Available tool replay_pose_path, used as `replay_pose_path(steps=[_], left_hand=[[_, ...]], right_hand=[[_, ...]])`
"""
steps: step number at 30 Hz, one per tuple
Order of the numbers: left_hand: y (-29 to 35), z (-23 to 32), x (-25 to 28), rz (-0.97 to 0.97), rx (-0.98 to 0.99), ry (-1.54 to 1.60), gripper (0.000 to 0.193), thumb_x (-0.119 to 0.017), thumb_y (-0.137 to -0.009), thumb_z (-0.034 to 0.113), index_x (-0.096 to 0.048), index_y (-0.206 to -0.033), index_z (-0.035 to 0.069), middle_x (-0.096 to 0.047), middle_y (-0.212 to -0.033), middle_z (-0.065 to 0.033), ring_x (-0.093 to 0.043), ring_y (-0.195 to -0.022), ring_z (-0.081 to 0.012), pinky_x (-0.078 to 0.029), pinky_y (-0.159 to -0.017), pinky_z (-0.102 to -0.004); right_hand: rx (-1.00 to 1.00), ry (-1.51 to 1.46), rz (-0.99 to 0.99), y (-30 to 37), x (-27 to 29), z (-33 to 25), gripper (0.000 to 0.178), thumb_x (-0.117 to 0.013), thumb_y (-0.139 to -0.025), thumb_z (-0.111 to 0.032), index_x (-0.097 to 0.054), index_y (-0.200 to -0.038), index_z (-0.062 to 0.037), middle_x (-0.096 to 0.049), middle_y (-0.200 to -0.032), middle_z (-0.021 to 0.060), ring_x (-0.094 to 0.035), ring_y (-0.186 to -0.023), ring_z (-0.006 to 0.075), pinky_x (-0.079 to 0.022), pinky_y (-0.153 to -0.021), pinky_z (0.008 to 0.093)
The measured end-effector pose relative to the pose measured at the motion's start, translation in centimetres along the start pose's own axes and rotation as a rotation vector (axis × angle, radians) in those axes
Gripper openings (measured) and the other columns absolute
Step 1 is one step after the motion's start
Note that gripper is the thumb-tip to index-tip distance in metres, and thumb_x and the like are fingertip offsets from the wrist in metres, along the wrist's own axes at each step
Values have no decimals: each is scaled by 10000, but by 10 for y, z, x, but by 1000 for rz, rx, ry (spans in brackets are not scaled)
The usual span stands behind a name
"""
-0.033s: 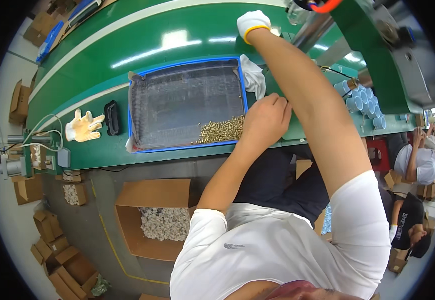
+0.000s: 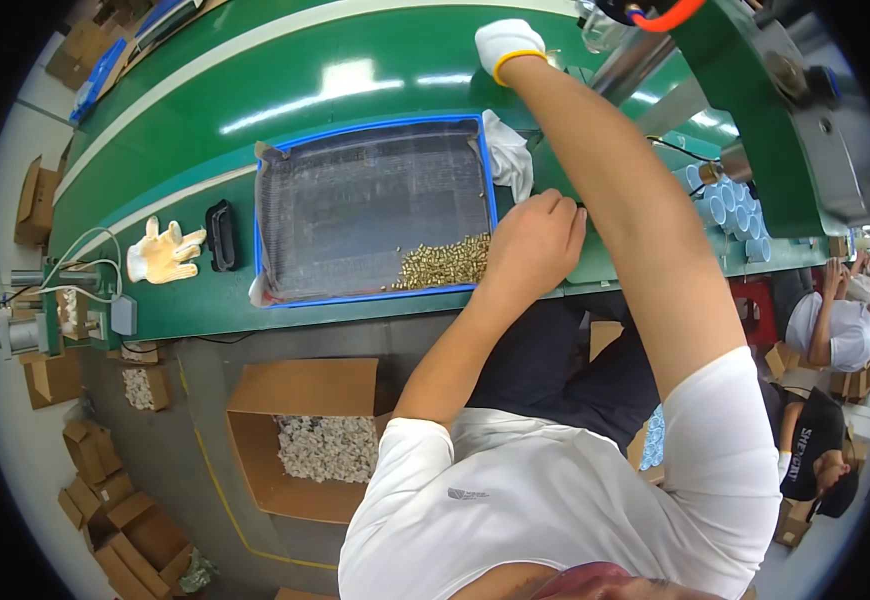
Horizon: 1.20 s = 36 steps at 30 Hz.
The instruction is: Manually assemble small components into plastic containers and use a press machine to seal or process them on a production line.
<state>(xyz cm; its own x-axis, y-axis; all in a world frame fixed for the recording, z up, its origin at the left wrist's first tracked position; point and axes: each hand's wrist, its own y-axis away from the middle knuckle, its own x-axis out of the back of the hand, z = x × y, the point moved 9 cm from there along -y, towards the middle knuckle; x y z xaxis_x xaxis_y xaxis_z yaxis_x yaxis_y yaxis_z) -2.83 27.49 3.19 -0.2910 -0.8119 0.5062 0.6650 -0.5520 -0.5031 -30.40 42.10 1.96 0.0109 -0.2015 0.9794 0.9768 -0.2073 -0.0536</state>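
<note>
Left hand (image 2: 535, 245): bare, curled at the blue tray's (image 2: 375, 297) right rim beside the brass parts (image 2: 443, 264); contents possibly hidden.
Right hand (image 2: 508, 43): gloved, beyond the tray; grip unclear.
Technique: pinch few parts, steadily.

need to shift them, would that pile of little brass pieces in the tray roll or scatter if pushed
Probably yes: the brass pieces look small, loose and roughly cylindrical, so a push would likely spread them. The blue-rimmed tray should catch strays. They are likely heavy for their size.
</note>
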Motion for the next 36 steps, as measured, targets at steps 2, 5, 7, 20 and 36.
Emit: replay_pose_path(steps=[2, 5, 7, 20, 36], left_hand=[[-2, -2, 4, 21, -16, 18, 195, -701, -1009, 144, -682, -862, 17, -653, -851, -162, -691, -792, -389, -571, -730, -517], [-6, 4, 2, 1, -33, 52, 167, -695, -1003, 132, -682, -890, 10, -661, -874, -173, -689, -814, -409, -565, -737, -523], [-6, 2, -1, -40, -27, 65, 140, -684, -1000, 118, -685, -920, 4, -667, -894, -188, -688, -837, -428, -562, -745, -526], [-9, 11, -8, -86, 43, -56, 190, -700, -1060, 144, -678, -948, -8, -655, -892, -167, -657, -778, -401, -512, -701, -476], [-9, 8, -9, -84, 83, -75, 217, -699, -1070, 130, -668, -947, -46, -662, -870, -175, -627, -731, -359, -493, -691, -420]], right_hand=[[44, -38, 102, -13, 6, -2, 284, -650, -977, -127, -817, -1191, -45, -808, -1143, 230, -791, -1088, 437, -650, -931, 538], [64, -103, 146, -7, 0, 12, 275, -622, -975, -128, -795, -1174, -49, -779, -1242, 254, -770, -1143, 451, -641, -950, 537], [-18, -252, 97, 10, 3, 18, 302, -638, -968, -172, -802, -1198, -67, -783, -1259, 242, -769, -1148, 450, -636, -970, 534], [18, -566, 1102, 427, 124, 174, 294, -836, -833, -165, -790, -1118, -107, -769, -1017, 91, -719, -925, 329, -580, -848, 421], [-97, -1232, 960, 407, 81, 184, 596, -948, -845, -99, -677, -1361, 24, -729, -1406, 188, -767, -1170, 261, -621, -981, 370]])
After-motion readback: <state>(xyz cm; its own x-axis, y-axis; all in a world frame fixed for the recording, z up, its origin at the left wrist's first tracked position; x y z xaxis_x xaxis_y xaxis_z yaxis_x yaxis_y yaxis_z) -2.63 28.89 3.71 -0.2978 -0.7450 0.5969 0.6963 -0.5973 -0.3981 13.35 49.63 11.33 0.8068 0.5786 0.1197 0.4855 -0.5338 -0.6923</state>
